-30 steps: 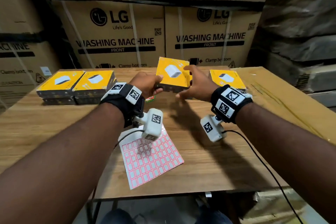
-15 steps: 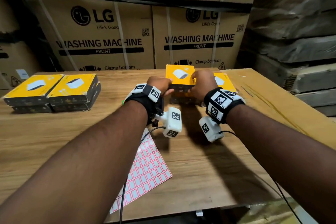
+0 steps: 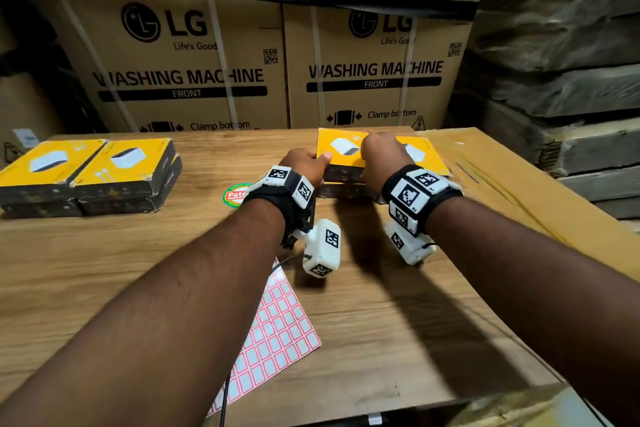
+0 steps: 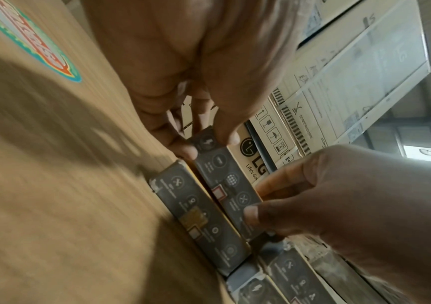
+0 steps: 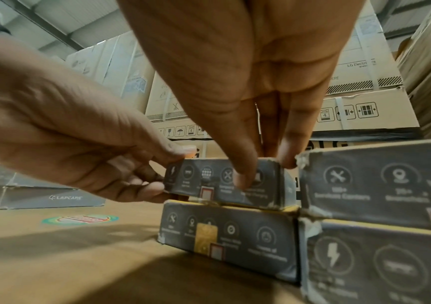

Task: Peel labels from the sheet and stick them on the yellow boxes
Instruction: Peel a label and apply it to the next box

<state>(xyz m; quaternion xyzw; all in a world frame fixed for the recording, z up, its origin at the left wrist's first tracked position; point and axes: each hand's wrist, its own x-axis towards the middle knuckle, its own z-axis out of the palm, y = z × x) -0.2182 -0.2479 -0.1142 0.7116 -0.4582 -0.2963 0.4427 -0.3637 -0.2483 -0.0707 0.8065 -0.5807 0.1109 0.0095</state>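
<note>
A yellow box (image 3: 341, 151) is held just right of centre in the upper half of the head view, on top of a second box (image 5: 228, 236) of the same kind. Whether the two touch fully cannot be told; in the right wrist view the held box sits slightly askew on the lower one. A red-bordered label (image 5: 206, 193) is seen on the dark front side of the held box, and another label (image 5: 217, 252) on the front of the lower box. The left hand (image 3: 303, 166) grips the left end of the held box, thumb on the top edge and fingers curled beneath. The right hand (image 3: 384, 156) grips the right end, thumb pressed on the front side and fingers over the top.

Just beside this stack, to the right, a further stack of two boxes (image 3: 420, 152) is placed. The label sheet (image 3: 277, 333), a grid of red-bordered labels, lies flat at lower centre of the head view, partly covered by the left forearm. At the left edge of the frame, four more yellow boxes (image 3: 86, 172) are stacked two by two. A round sticker (image 3: 235, 196) is fixed to the wooden desk (image 3: 121, 270) near the left wrist. Large cardboard cartons (image 3: 194, 55) marked "WASHING MACHINE" fill the upper part of the frame behind the desk.
</note>
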